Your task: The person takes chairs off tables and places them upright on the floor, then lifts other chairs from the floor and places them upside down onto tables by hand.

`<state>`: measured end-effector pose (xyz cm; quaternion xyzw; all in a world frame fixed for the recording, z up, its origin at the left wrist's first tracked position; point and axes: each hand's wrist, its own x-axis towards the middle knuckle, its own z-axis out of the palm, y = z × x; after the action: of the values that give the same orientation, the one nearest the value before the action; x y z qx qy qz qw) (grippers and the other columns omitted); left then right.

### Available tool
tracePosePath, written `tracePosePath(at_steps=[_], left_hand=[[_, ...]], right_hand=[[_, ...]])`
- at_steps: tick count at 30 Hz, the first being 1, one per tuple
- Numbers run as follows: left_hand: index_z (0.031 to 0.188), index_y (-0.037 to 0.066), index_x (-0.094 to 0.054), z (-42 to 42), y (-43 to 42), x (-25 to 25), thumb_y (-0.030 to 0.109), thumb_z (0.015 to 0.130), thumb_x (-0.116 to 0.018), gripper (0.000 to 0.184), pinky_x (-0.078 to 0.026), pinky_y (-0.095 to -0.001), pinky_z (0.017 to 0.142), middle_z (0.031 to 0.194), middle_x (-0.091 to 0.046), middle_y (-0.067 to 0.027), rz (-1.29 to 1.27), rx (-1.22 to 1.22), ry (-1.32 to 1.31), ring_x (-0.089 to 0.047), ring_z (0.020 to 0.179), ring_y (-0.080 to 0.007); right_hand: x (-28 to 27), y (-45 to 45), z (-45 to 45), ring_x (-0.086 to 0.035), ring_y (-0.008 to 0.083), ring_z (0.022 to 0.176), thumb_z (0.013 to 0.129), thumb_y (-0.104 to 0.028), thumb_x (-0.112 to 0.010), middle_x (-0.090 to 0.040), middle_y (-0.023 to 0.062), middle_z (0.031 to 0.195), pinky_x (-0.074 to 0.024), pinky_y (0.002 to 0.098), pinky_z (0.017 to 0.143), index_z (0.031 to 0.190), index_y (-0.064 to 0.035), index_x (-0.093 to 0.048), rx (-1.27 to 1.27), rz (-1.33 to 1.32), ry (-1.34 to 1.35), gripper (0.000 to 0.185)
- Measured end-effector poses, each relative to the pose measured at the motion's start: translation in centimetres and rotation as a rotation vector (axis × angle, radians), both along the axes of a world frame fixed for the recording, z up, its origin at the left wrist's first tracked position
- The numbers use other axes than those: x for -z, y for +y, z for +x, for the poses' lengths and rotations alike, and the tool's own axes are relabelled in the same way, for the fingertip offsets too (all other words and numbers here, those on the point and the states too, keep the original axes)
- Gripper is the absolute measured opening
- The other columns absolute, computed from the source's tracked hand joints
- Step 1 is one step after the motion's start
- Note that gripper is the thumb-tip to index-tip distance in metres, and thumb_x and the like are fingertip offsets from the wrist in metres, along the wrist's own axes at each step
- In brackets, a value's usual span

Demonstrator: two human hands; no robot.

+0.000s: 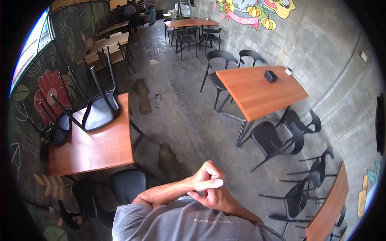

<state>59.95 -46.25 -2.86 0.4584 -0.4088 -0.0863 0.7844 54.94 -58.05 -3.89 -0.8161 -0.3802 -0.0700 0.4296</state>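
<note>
My left hand [207,176] is curled into a fist in front of my chest, its thumb pointing right. Just below and partly behind it is my right hand [213,197], fingers bent and thumb pointing left. The two hands overlap and seem to touch. No object shows in either one, though the left hand hides part of the right. Under my forearms is my grey T-shirt [177,221].
On the left, upturned black chairs [102,110] rest on a wooden table [100,148]. To the right, a wooden table [261,90] bears a black box [270,76], with black chairs around it. Between them runs a concrete floor [185,108] with dark patches. People stand far back.
</note>
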Motion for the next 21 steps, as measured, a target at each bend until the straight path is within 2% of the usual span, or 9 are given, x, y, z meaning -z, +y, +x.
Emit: tracePosePath(at_steps=[1, 3, 6, 8, 9, 10, 15, 17, 21], left_hand=[[0.052, 0.006, -0.023, 1.7, -1.2, -0.7, 0.032, 0.088, -0.06, 0.057, -0.019, -0.0323, 0.043, 0.046, -0.025, -0.0012, -0.035, -0.054, -0.02, -0.023, 0.043, -0.0135], [0.053, 0.008, -0.021, 5.5, -2.8, -3.0, 0.031, 0.086, -0.062, 0.057, -0.018, -0.0331, 0.044, 0.047, -0.023, -0.0006, -0.104, -0.152, -0.057, -0.021, 0.045, -0.0143], [0.051, 0.007, -0.043, 10.2, -2.5, -4.4, 0.039, 0.084, -0.058, 0.048, -0.046, -0.0302, 0.053, 0.053, -0.049, -0.0054, -0.11, -0.043, 0.146, -0.051, 0.053, -0.0176], [0.074, -0.003, -0.063, 12.7, -2.8, -4.7, 0.031, 0.088, -0.059, 0.037, -0.049, -0.0375, 0.073, 0.079, -0.066, -0.0147, -0.107, -0.073, 0.132, -0.065, 0.079, -0.0281], [0.079, -0.004, -0.065, 13.7, -3.4, -5.5, 0.032, 0.086, -0.058, 0.037, -0.05, -0.0389, 0.077, 0.083, -0.066, -0.0184, 0.082, -0.169, 0.043, -0.065, 0.082, -0.0305], [0.083, -0.005, -0.067, 14.7, -4.1, -5.7, 0.033, 0.084, -0.057, 0.039, -0.05, -0.0402, 0.081, 0.087, -0.066, -0.0221, 0.271, -0.262, -0.047, -0.065, 0.085, -0.0329], [0.064, -0.001, -0.06, 23.6, -3.0, -1.6, 0.015, 0.084, -0.062, 0.026, -0.048, -0.0303, 0.061, 0.067, -0.063, -0.0099, 0.237, -0.467, 0.03, -0.061, 0.063, -0.0205], [0.057, 0.001, -0.052, 27.8, -1.8, -1.4, 0.013, 0.083, -0.062, 0.03, -0.044, -0.0287, 0.053, 0.059, -0.057, -0.0077, 0.185, -0.562, -0.14, -0.056, 0.053, -0.0183], [0.056, 0.001, -0.05, 35.7, 1.4, -3.4, 0.011, 0.081, -0.062, 0.029, -0.043, -0.0287, 0.05, 0.058, -0.055, -0.0092, 0.107, -0.576, -0.138, -0.055, 0.051, -0.0186]], right_hand=[[0.2, -1.1, 2.8, -0.057, 0.0213, 0.056, 0.077, -0.035, -0.075, -0.055, 0.0091, 0.065, -0.0445, 0.0351, 0.048, 0.08, 0.0008, -0.058, -0.06, 0.097, -0.123, 0.04], [-1.7, -3.3, 8.4, -0.051, 0.0138, 0.054, 0.078, -0.037, -0.075, -0.049, 0.0033, 0.063, -0.0403, 0.0301, 0.047, 0.083, -0.0009, -0.057, -0.22, 0.184, 0.039, 0.041], [-5.9, -4.2, 15.0, -0.047, 0.0068, 0.053, 0.079, -0.042, -0.073, -0.043, -0.0022, 0.06, -0.0376, 0.0252, 0.049, 0.08, -0.0038, -0.055, -0.509, 0.262, 0.24, 0.043], [-5.0, -5.4, 19.6, -0.064, 0.0178, 0.081, 0.079, -0.049, -0.069, -0.058, 0.0066, 0.073, -0.0492, 0.03, 0.07, 0.096, -0.0024, -0.059, -0.687, -0.454, 0.451, 0.05], [-0.6, -5.7, 20.5, -0.061, 0.0112, 0.078, 0.076, -0.047, -0.074, -0.056, 0.0036, 0.07, -0.0463, 0.0246, 0.068, 0.085, -0.0025, -0.065, -0.758, 0.211, 0.472, 0.047], [1.3, -6.0, 23.1, -0.061, 0.0112, 0.078, 0.076, -0.047, -0.074, -0.056, 0.0036, 0.07, -0.0463, 0.0246, 0.068, 0.085, -0.0025, -0.065, -0.781, 0.211, 0.454, 0.047], [12.8, -1.5, 32.6, -0.053, 0.0084, 0.065, 0.073, -0.051, -0.075, -0.05, -0.0005, 0.066, -0.0363, 0.023, 0.057, 0.08, -0.0015, -0.058, -0.523, 0.551, -0.006, 0.053], [16.9, 0.8, 36.9, -0.05, 0.0073, 0.06, 0.071, -0.052, -0.076, -0.048, -0.0022, 0.065, -0.0324, 0.0224, 0.053, 0.079, -0.0011, -0.055, -0.387, 0.69, -0.19, 0.055], [11.1, 3.3, 46.0, -0.058, 0.0087, 0.066, 0.071, -0.049, -0.077, -0.058, 0.0016, 0.072, -0.038, 0.0218, 0.053, 0.083, 0.0021, -0.06, -0.53, 0.657, -0.219, 0.055]])
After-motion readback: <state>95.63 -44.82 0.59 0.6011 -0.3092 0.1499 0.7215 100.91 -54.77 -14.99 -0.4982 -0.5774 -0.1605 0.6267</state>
